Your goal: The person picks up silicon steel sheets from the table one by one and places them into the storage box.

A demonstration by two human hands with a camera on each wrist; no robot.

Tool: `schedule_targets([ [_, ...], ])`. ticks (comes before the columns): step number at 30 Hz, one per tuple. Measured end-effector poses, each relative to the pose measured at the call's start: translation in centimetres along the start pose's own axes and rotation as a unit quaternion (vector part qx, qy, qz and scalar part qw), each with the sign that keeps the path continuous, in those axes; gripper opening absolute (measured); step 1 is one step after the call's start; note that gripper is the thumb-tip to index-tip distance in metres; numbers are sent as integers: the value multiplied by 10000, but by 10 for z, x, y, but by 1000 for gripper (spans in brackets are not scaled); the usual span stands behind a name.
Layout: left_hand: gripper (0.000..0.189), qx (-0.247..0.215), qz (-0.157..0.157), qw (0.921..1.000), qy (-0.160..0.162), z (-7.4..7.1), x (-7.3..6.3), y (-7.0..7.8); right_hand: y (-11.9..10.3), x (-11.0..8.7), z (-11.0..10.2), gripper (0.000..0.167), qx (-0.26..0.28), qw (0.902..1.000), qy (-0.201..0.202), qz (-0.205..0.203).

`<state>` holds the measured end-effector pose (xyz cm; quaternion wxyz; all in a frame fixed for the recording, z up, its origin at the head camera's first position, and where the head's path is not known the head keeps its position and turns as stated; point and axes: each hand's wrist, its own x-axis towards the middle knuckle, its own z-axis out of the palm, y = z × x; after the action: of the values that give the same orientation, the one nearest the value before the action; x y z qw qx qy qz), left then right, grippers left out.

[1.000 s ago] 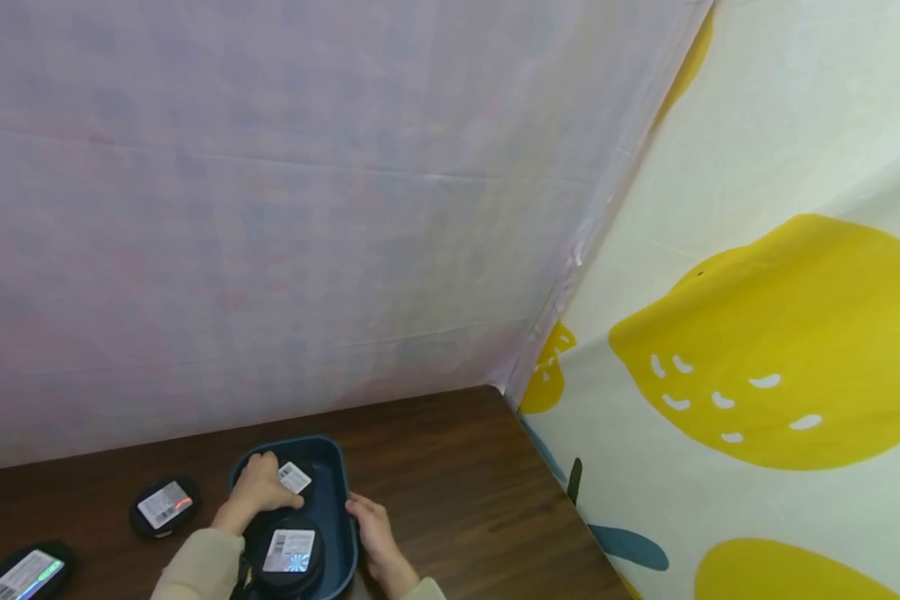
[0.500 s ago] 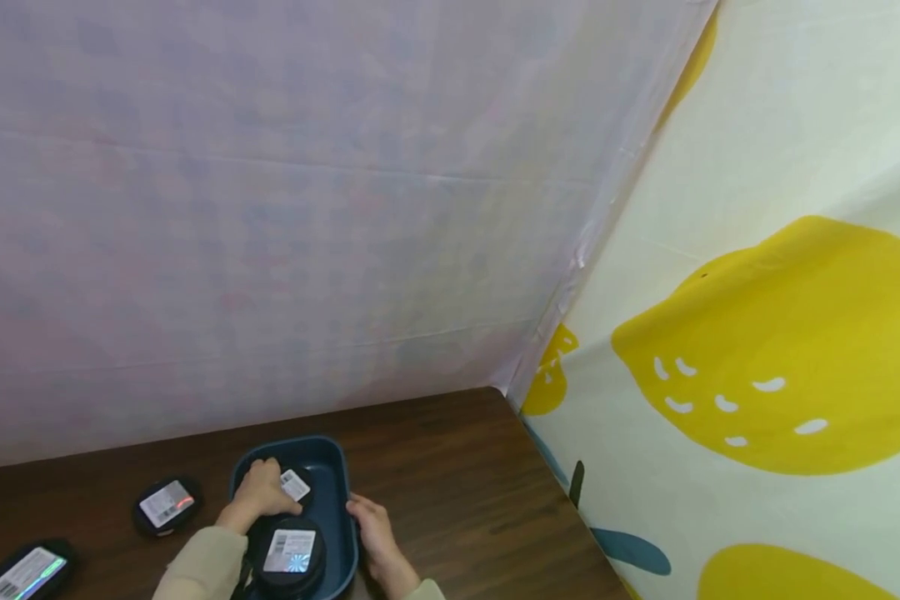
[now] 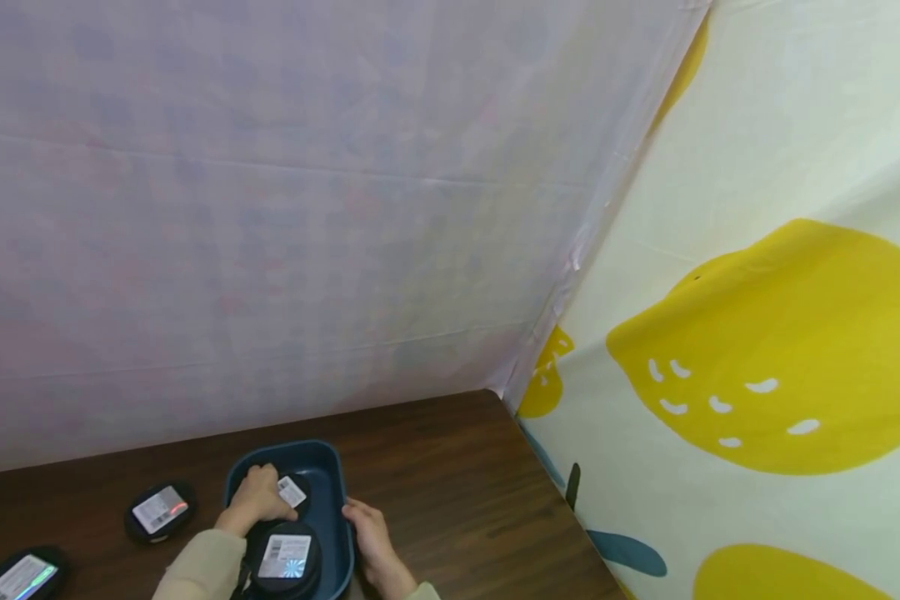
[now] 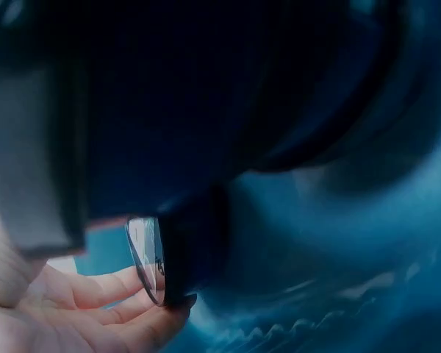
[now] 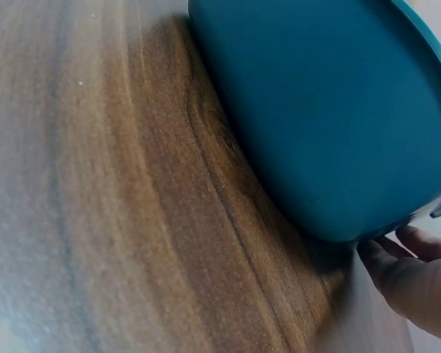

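A deep blue plastic basin (image 3: 335, 492) sits on the dark wooden table. Inside it, my left hand (image 3: 258, 500) grips a round black container with a white barcode label (image 3: 292, 492). The left wrist view shows the left fingers (image 4: 125, 309) spread along the flat glossy face of this container (image 4: 151, 257). Nearer the front of the basin lies a second, larger-looking round black container (image 3: 285, 557), label up. At the basin's right side my right hand (image 3: 372, 542) holds its wall, with fingertips at the lower edge in the right wrist view.
Left of the basin, two more round black containers with labels lie on the table, one close by (image 3: 159, 510) and one at the lower left (image 3: 22, 575). A pale curtain (image 3: 270, 250) hangs behind the table, and a lemon-print cloth (image 3: 780, 350) hangs on the right.
Both hands keep their places on the container and the basin. The head view has shifted very slightly.
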<state>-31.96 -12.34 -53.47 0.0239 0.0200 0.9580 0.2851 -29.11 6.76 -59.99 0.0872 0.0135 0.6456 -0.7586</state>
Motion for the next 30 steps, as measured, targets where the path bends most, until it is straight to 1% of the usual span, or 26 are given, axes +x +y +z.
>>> schedule_targets([
  [5,60,35,6,10000,49,5,1,-3,0,0,0,41,-29,10000,56,13],
  [12,61,13,-41,10000,-6,7,2,-4,0,-1,1,42,87,9999,69,-22],
  [22,61,28,-81,9999,-149,6,3,-3,1,-1,0,42,179,9998,50,-22],
  [27,62,-61,-137,9996,-232,4,2,-4,0,-2,2,43,229,9997,25,-35],
  [30,62,-142,-92,9997,-176,0,0,-4,0,-2,2,43,192,9998,-2,-71],
])
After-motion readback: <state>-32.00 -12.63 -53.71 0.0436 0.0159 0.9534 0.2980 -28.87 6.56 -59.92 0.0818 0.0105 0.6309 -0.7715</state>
